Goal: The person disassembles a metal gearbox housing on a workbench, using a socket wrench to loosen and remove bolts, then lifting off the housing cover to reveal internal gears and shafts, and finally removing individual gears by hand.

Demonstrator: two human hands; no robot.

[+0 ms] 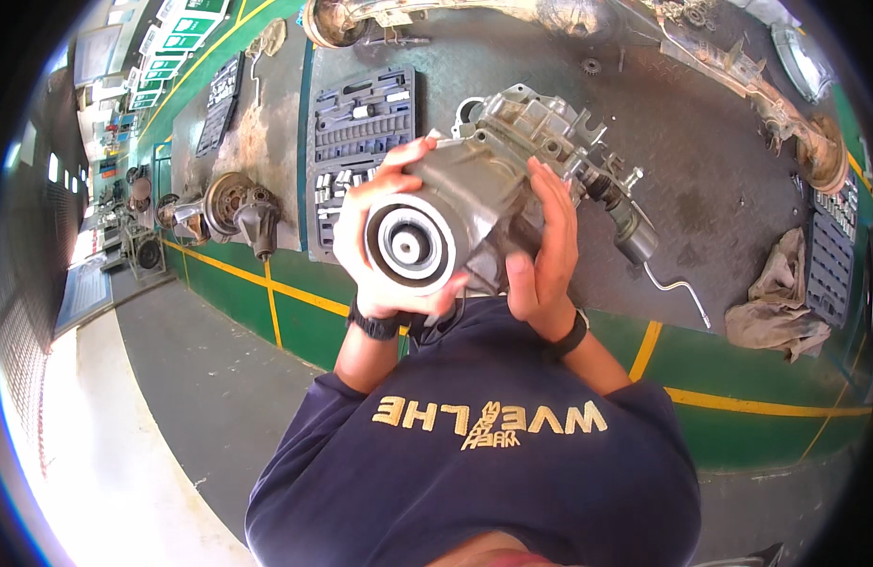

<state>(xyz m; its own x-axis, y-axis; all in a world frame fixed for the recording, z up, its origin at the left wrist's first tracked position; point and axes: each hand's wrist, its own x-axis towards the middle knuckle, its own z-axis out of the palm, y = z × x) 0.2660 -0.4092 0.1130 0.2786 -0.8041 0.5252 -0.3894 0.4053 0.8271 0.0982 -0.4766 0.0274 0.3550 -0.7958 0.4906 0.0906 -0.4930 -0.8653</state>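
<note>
A cast-metal vehicle gearbox (472,177) is tilted up before my chest, over the metal workbench (691,191). Its round open end (411,244) faces me and shows concentric rings around a shaft end. My left hand (369,248) wraps this end, thumb below and fingers over the far side. Flat along the other side of the casing lies my right hand (550,248), with its thumb toward me. A cylinder (635,237) with a bent metal pipe (681,285) sticks out at the gearbox's right. Whether its underside rests on the bench is hidden.
An opened socket set case (365,117) lies behind my left hand. Axle parts (245,209) stand on the left bench. A long axle (755,78) crosses the far right, above a rag (776,305) and another tool case (830,262). A small gear (591,66) lies behind.
</note>
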